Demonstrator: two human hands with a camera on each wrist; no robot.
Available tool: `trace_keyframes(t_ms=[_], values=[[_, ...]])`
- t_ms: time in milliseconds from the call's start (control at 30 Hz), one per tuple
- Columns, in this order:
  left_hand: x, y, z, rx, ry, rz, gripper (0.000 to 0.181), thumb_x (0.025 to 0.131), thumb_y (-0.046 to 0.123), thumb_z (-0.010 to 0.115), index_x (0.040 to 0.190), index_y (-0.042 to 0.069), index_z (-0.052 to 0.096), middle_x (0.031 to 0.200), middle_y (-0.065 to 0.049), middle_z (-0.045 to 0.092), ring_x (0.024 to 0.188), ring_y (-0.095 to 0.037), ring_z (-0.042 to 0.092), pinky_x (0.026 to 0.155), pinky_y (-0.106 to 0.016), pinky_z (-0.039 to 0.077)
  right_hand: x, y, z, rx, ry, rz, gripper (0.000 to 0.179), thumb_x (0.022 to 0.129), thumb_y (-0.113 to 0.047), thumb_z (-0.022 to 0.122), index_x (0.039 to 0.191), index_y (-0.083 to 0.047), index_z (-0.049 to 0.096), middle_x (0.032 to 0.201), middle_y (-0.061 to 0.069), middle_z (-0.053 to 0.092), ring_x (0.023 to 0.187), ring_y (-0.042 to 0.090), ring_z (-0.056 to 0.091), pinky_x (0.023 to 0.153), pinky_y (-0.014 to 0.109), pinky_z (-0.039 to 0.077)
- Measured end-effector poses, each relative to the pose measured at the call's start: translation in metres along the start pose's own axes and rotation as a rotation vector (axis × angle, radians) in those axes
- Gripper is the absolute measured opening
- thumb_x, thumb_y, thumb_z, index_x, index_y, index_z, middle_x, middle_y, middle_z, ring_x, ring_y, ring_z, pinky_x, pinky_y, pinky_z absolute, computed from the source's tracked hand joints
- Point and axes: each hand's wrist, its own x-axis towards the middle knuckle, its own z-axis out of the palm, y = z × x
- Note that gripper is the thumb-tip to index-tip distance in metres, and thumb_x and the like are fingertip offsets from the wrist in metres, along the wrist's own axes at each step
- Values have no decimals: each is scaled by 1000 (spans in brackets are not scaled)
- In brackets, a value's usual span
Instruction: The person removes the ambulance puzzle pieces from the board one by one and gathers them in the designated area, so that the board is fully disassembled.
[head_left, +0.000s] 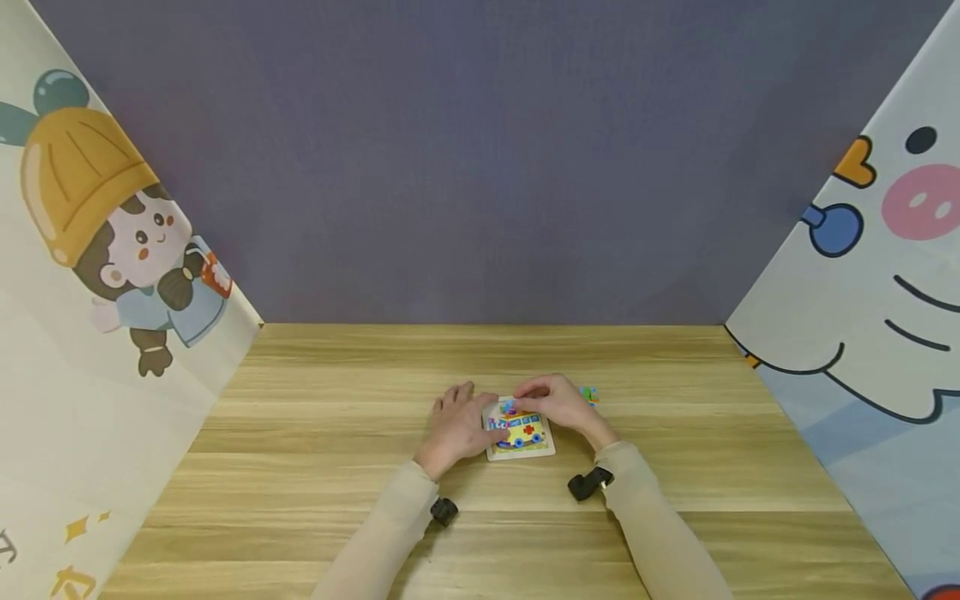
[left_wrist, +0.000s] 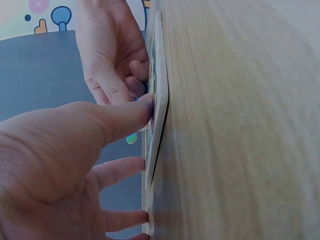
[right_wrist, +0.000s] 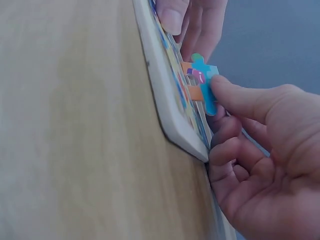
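Observation:
A small jigsaw puzzle board (head_left: 522,454) with a pale rim lies on the table, its picture a yellow ambulance (head_left: 517,433) with a red cross. My left hand (head_left: 456,431) rests at the board's left side, fingers spread and fairly straight. Its thumb (left_wrist: 127,117) presses on the picture near the edge. My right hand (head_left: 564,403) pinches a blue and orange puzzle piece (right_wrist: 208,92) with a pink patch between thumb and fingers. This piece stands tilted over the board's far part, its orange side towards the picture.
Just beyond my right hand lies a loose green, blue and orange puzzle piece (head_left: 589,395), partly hidden by the hand. The wood-grain table (head_left: 345,467) ends at a dark back panel (head_left: 480,183). Cartoon-printed side panels (head_left: 67,350) stand left and right.

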Motion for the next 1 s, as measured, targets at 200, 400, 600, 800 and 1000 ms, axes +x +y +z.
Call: trace_keyframes(t_ms=[200,400,600,800,1000], values=[[1,0,0,-2,6,0,67,92,53,79,149,20,63,169,-25,37,156,-49,30,126,-73,24,1,0,0,-4,-7,10,22,102,-28,73,118,-15,81,112,2,80,101,15,72,94,38,60],[1,0,0,-3,0,5,67,93,53,78,150,20,62,169,-25,36,157,-50,29,126,-73,23,0,-1,0,-14,-2,6,22,104,-28,70,119,-14,80,113,3,79,101,16,72,93,40,60],[1,2,0,7,5,-2,65,94,52,77,149,20,62,168,-25,38,156,-50,31,126,-73,25,0,-3,2,-32,-8,-26,19,105,-25,69,116,-13,79,107,2,78,95,13,71,89,35,59],[3,7,2,28,30,-28,63,93,52,77,145,20,63,165,-25,42,153,-51,34,124,-72,28,0,0,1,-5,-4,-41,23,106,-27,67,118,-11,77,107,3,78,95,14,71,86,33,58],[3,7,2,32,35,-34,64,92,53,78,145,20,63,165,-25,42,153,-51,35,123,-71,29,-3,0,0,59,21,-10,29,105,-32,69,123,-9,75,106,5,78,92,13,70,81,28,56]])
